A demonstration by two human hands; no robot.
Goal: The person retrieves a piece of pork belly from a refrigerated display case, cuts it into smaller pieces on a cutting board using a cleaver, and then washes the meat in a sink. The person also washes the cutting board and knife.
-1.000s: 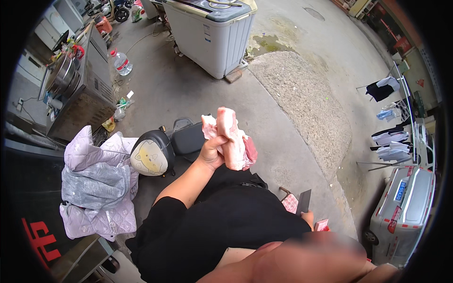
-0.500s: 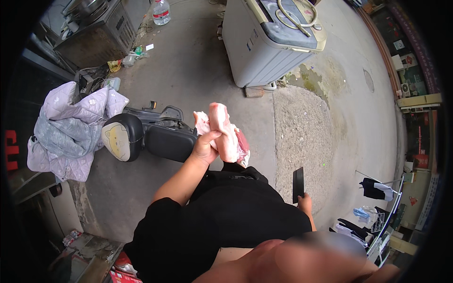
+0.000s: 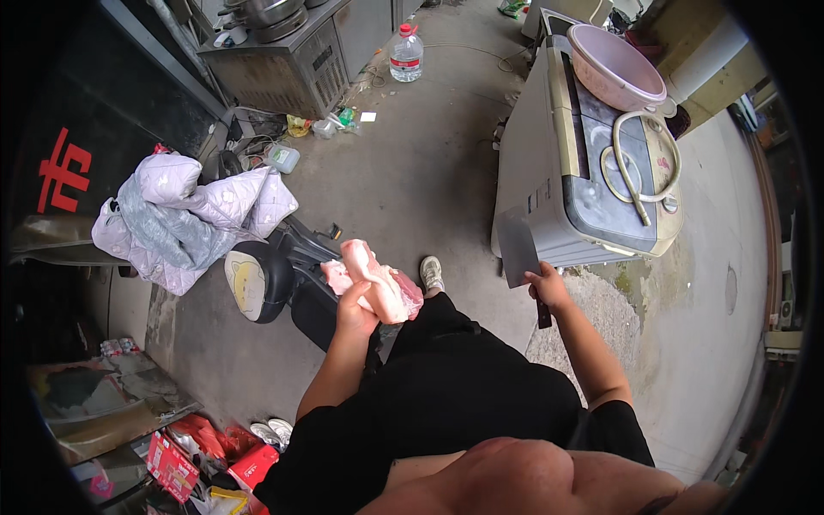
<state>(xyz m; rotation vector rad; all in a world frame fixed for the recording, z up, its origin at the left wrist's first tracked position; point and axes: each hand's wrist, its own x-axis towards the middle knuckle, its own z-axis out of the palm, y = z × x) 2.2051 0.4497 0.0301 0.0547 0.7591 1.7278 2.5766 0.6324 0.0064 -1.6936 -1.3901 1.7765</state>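
Presently, a piece of raw meat (image 3: pixel 378 287) is held in mid-air in front of the body, near the scooter seat (image 3: pixel 313 300) and above the grey floor (image 3: pixel 378 180). It is gripped by the left hand (image 3: pixel 354 316): the thumb is laid on the near face, while the other fingers are largely hidden behind, so their exact spread cannot be told. Its long axis is tilted, with the upper end directed away from the body and slightly left, and the lower end back toward the body and right. Pale fat is shown along the middle, darker lean at the right.

Handling, as judged: moderately heavy, soft, inclined to sag and slippery on the fat; not fragile. A firm hold is best taken across the thick middle, with the thumb opposed to the fingers.

Farther right, a cleaver (image 3: pixel 518 245) is held by the right hand (image 3: pixel 550 288), its fingers closed around the dark handle. The blade is pointed forward and slightly left, well apart from the meat. Beyond it, a washing machine (image 3: pixel 532 206) is seen; at far left, a quilted cover (image 3: pixel 253 202) is noted.
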